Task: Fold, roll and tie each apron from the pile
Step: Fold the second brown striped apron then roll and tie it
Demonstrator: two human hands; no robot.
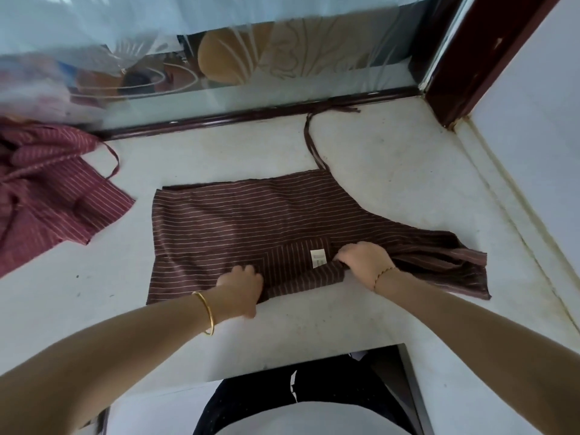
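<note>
Both hands at apron (251,221) near edge: left hand (240,285) and right hand (361,262) fingers curled, pinching the fold; long axis runs left-right, roll goes away.

A white counter (392,171) with small dark specks carries everything. A dark brown striped apron (251,221) lies flat on its middle, and one strap (309,136) of it runs from the apron's far edge toward the window frame. Left of this apron, apart from it, lies a crumpled pile of red striped aprons (40,189).
</note>
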